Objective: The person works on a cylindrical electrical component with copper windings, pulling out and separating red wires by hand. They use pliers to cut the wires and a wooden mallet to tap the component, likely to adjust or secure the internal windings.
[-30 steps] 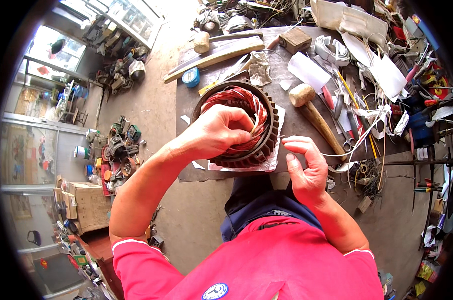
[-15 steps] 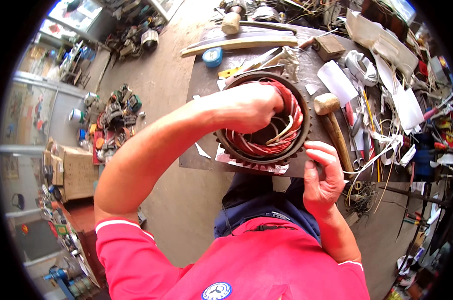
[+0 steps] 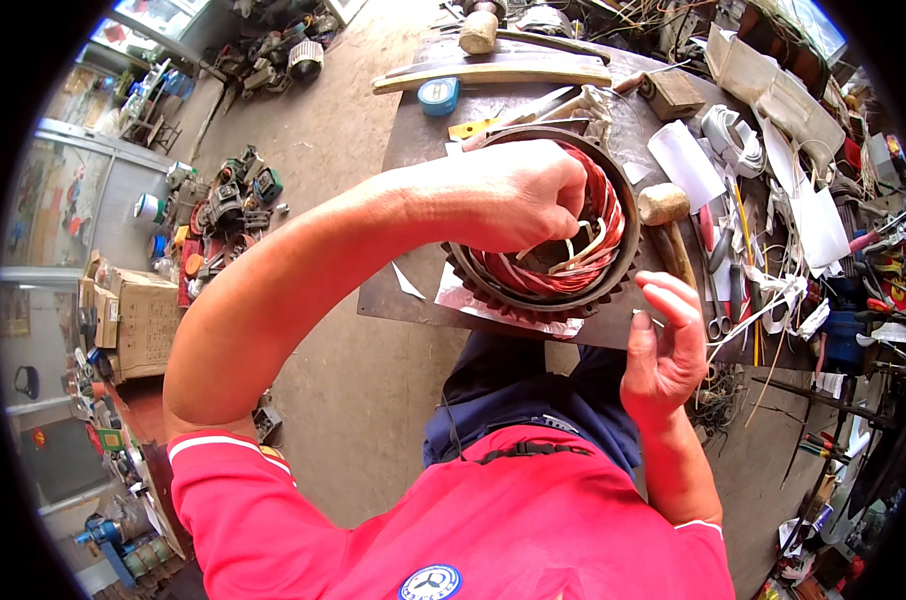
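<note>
A motor stator (image 3: 628,240) with a dark toothed outer rim lies on the dark work table (image 3: 398,310). Inside its ring runs a bundled winding (image 3: 605,195) in red and white, with loose pale lead ends (image 3: 585,255) in the bore. My left hand (image 3: 533,200) reaches over the ring from the left, fingers curled down at the winding's inner side. Whatever those fingers grip is hidden. Just right of the stator's near edge, my right hand (image 3: 670,345) is held up with its fingers bent and apart from the thumb; I see nothing clearly held.
Right of the stator lies a mallet (image 3: 665,205), with scissors (image 3: 716,325) and white paper (image 3: 685,160) beyond. A blue tape measure (image 3: 438,96), a wooden strip (image 3: 503,75) and a wooden block (image 3: 673,95) are farther back. Motor parts (image 3: 235,195) and a cardboard box (image 3: 143,322) stand at left.
The view has shifted slightly. My left hand has risen a little from inside the ring, its fingers still curled. The right hand stays beside the stator, much the same in shape.
</note>
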The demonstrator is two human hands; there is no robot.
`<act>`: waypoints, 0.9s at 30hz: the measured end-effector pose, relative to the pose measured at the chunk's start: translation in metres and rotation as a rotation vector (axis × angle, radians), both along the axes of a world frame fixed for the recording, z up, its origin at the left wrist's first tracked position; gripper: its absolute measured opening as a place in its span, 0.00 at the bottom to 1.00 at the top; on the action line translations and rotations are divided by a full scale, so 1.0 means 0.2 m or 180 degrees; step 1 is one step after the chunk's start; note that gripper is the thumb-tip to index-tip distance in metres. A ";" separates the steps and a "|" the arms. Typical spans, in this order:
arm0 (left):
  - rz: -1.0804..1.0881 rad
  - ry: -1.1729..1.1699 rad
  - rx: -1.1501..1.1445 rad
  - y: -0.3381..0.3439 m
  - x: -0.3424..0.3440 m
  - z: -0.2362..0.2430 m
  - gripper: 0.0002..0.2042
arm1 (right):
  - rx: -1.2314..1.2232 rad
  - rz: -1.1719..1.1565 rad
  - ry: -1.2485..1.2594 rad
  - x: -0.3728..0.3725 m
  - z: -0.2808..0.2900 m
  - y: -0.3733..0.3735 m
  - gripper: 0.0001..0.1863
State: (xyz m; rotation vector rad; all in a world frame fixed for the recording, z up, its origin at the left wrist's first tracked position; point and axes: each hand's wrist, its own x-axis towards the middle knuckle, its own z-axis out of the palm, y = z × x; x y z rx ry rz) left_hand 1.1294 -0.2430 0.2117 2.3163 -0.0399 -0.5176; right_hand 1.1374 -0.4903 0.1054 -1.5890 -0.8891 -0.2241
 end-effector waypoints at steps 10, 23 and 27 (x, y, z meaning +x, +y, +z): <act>-0.0154 -0.0186 0.0191 -0.05 -0.01 -0.11 0.12 | -0.0012 -0.0053 -0.0585 0.13 0.12 0.12 0.11; -0.0759 -0.0359 -0.0061 0.07 -0.11 -0.02 0.07 | -0.1172 0.0539 -0.1282 0.23 0.21 0.26 0.09; -0.0485 -0.0473 -0.0241 0.07 -0.12 -0.06 0.07 | -0.1638 0.0888 -0.1329 0.27 0.21 0.25 0.05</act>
